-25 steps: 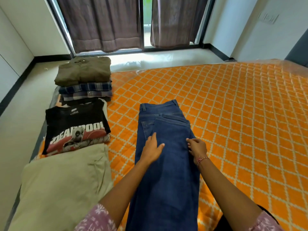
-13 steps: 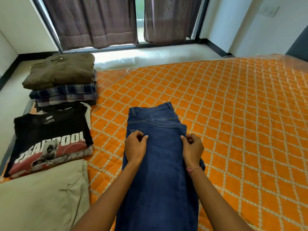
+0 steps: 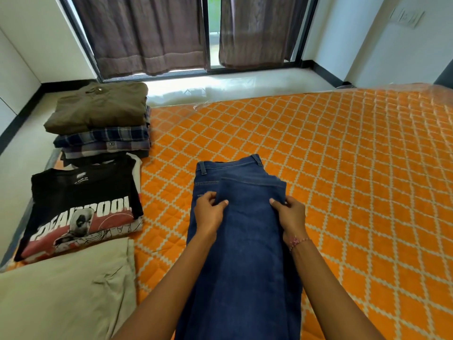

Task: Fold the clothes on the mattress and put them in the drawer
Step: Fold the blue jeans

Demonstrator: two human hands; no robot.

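Dark blue denim fills the middle of the view: a pair of jeans [image 3: 245, 241] lies lengthwise on an orange mattress [image 3: 343, 180] quilted in a cream diamond pattern, waistband and belt loops at the far end, legs running back toward the person. The cloth is doubled over along its length, with pale stitching showing near the waist. The left hand [image 3: 208, 214] pinches a fold of denim at the left edge, fingers curled and thumb on top; the right hand [image 3: 291, 217] grips the right edge the same way, a pink thread bracelet [image 3: 297, 241] on its wrist.

Along the mattress's left side sit folded clothes. A black T-shirt [image 3: 81, 200] carries the word "DEADPOOL" in white block letters above a masked figure on a red band, with a small white neck label (too small to read). Beyond it a stack holds an olive shirt [image 3: 98, 109] on top of a blue plaid shirt [image 3: 103, 139]. Nearest the camera lies a folded beige garment [image 3: 61, 290], just beside the jeans.

Brown curtains [image 3: 147, 33] hang over a dark-framed glass door at the far wall, parted at the centre. A white switch plate [image 3: 407, 17] is on the right wall.
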